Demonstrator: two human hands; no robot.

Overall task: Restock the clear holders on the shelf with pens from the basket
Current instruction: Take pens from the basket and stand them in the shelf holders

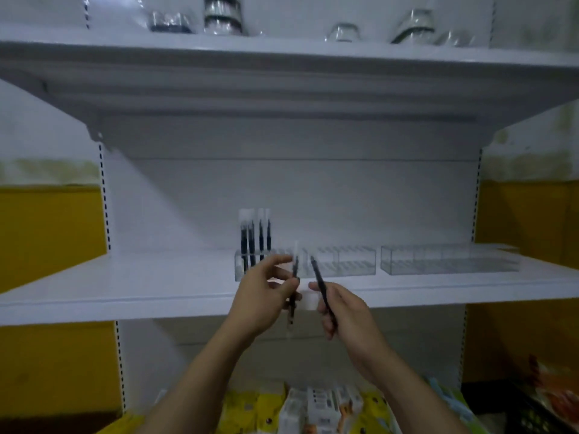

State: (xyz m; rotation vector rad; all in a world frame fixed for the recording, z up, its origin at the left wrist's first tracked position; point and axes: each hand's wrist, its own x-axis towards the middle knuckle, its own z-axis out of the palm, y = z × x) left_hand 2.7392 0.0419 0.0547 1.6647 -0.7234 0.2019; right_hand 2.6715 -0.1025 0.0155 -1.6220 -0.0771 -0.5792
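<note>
Two clear holders stand on the white middle shelf [125, 286]. The left holder [344, 264] has several dark pens [255, 236] with clear caps upright at its left end. The right holder [448, 260] looks empty. My left hand [263, 302] pinches a dark pen [294, 270] with a clear cap, held upright just in front of the left holder. My right hand [347, 317] grips a second dark pen [319, 277], tilted up and to the left, close to the first. The basket is only partly visible, if at all.
An upper shelf [282, 54] overhangs, with glassware [410, 26] on top. Packaged goods [313, 408] in yellow and white sit on a lower level below my arms. A dark crate [539, 411] shows at the bottom right. Yellow wall panels flank the shelving.
</note>
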